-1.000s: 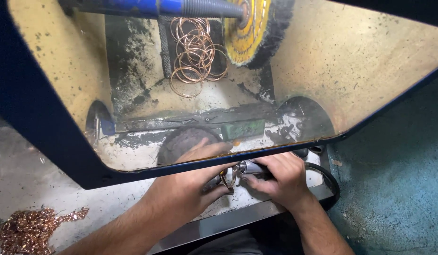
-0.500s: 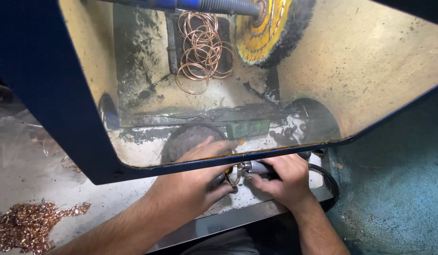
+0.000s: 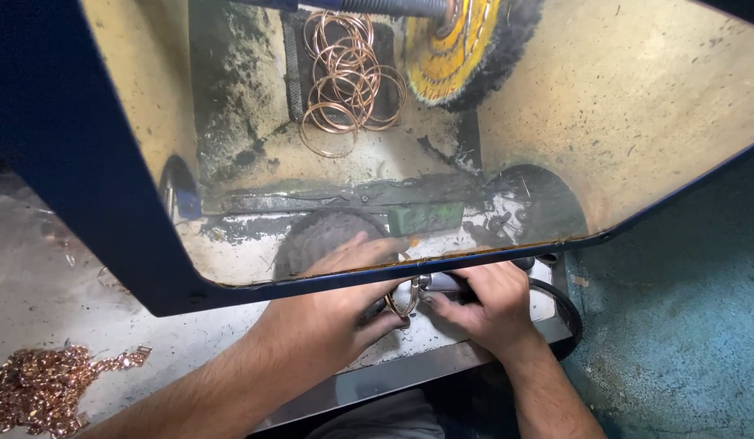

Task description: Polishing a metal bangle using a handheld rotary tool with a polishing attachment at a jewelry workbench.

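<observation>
Far left, bench: a loose heap of small copper-coloured pieces (image 3: 35, 390) lies at the bottom left corner of a pale, dusty bench top (image 3: 60, 301).
Hood frame: a dark blue frame (image 3: 60, 130) slants down from the top left and runs along the lower edge of a dust-stained clear hood (image 3: 653, 106), right above the hands.
Inside the hood, left of centre: a bunch of thin copper-coloured rings (image 3: 344, 77) hangs against the grimy back wall.
Inside the hood, centre: a green rectangular block (image 3: 426, 218) lies on the dirty floor of the hood; no label can be read on it.
Inside the hood, top: a yellow buffing wheel with a dark fringe (image 3: 466, 49) sits on a blue shaft, just right of the rings.
Left hand: the left hand (image 3: 336, 309) reaches in under the frame, fingers curled narrowly, fingertips pinching a small ring.
Small ring: the small ring (image 3: 404, 299) is thin, round and metal, dull copper to grey. It stands between the two hands, just below the frame's lower edge, in front of the hood opening.
Right hand: the right hand (image 3: 491, 305) meets the left, fingers bent close and touching the ring's right side.
Right side: a black band (image 3: 566, 313) curves around the edge beside the right wrist.
Far right: a worn teal surface (image 3: 686, 341) fills the corner.
</observation>
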